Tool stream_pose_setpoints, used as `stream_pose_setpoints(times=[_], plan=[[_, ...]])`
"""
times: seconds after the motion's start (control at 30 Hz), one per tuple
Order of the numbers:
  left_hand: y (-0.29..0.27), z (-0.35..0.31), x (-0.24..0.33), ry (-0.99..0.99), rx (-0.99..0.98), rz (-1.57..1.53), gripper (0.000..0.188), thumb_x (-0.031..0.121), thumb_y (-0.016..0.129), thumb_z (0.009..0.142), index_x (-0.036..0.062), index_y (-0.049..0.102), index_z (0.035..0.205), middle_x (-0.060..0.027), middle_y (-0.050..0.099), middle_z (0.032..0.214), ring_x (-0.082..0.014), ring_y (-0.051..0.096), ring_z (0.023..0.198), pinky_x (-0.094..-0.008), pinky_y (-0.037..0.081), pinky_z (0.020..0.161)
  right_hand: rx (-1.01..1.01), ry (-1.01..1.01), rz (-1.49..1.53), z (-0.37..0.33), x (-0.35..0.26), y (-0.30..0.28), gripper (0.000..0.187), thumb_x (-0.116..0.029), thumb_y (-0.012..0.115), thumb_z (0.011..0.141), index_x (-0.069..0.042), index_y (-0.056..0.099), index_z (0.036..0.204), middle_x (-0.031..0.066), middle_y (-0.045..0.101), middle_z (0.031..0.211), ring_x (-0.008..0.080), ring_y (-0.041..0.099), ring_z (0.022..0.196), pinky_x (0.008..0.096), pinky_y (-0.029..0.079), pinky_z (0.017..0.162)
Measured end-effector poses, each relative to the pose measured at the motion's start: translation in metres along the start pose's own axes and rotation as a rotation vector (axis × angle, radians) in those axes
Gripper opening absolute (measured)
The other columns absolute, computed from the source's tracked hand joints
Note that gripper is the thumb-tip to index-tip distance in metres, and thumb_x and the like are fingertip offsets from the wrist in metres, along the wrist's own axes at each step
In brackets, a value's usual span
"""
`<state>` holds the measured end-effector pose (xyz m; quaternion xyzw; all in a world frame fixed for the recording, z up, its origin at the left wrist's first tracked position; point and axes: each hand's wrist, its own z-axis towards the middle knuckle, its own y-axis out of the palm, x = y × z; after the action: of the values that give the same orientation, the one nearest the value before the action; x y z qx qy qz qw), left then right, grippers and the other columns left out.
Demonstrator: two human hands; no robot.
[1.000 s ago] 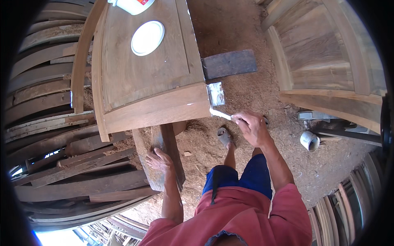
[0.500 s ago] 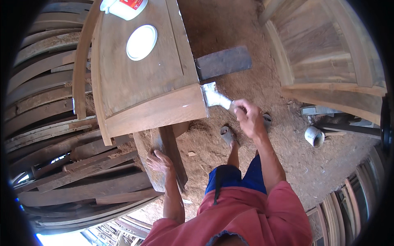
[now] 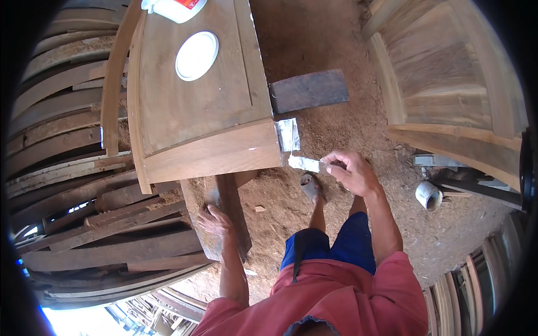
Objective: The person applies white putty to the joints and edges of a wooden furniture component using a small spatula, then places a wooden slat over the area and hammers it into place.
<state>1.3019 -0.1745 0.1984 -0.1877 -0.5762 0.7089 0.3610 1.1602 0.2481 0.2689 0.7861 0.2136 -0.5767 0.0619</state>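
Observation:
A wooden panel door (image 3: 190, 117) lies flat before me, propped on a thick timber block (image 3: 208, 232). On that block rests my left hand (image 3: 216, 222), fingers spread and holding nothing. My right hand (image 3: 350, 172) pinches a flat spreader stick (image 3: 305, 163), its end coated in a white paste. The stick's tip is just below a tab of wood (image 3: 288, 134) that juts from the panel's right edge and is smeared white. A round white lid (image 3: 196, 56) and a white tub (image 3: 176, 8) with a red label sit on the panel.
Stacked boards (image 3: 61, 123) fill the left side. A dark timber piece (image 3: 309, 91) sticks out from under the panel. At the right stands another wooden panel (image 3: 443, 67), with a grey cylindrical container (image 3: 428, 196) on the dirt floor below it.
My right hand has drawn the spreader stick down and away from the white-smeared tab, which now shows plainly. My left hand has stayed on the block.

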Motion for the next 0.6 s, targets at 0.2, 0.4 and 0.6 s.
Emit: stream_pose_setpoints(times=[0.2, 0.4, 0.6], plan=[[0.001, 0.002, 0.000, 0.010, -0.004, 0.009, 0.057, 0.055, 0.039, 0.097, 0.0051, 0.059, 0.117, -0.0238, 0.055, 0.108, -0.0413, 0.051, 0.100, -0.0550, 0.039, 0.086, 0.209, 0.074, 0.153, 0.040, 0.026, 0.005, 0.017, -0.011, 0.059, 0.094, -0.003, 0.066, 0.106, 0.0019, 0.061, 0.074, 0.0074, 0.050, 0.056, 0.0249, 0.039, 0.048], [-0.005, 0.004, -0.002, 0.021, -0.064, -0.011, 0.055, 0.048, 0.039, 0.099, 0.0005, 0.057, 0.119, -0.0265, 0.055, 0.112, -0.0413, 0.050, 0.103, -0.0525, 0.037, 0.093, -0.019, -0.013, 0.684, 0.010, 0.093, 0.041, 0.015, -0.008, 0.060, 0.094, -0.001, 0.058, 0.108, 0.0032, 0.061, 0.082, 0.0089, 0.059, 0.064, 0.0258, 0.050, 0.057], [-0.003, 0.005, 0.009, 0.070, -0.132, -0.039, 0.054, 0.042, 0.036, 0.101, -0.0050, 0.053, 0.122, -0.0269, 0.052, 0.114, -0.0392, 0.048, 0.105, -0.0490, 0.037, 0.096, 0.144, 0.218, 1.197, 0.015, 0.123, 0.093, 0.015, -0.006, 0.055, 0.098, -0.002, 0.051, 0.113, 0.0040, 0.060, 0.083, 0.0092, 0.063, 0.070, 0.0267, 0.055, 0.064]])
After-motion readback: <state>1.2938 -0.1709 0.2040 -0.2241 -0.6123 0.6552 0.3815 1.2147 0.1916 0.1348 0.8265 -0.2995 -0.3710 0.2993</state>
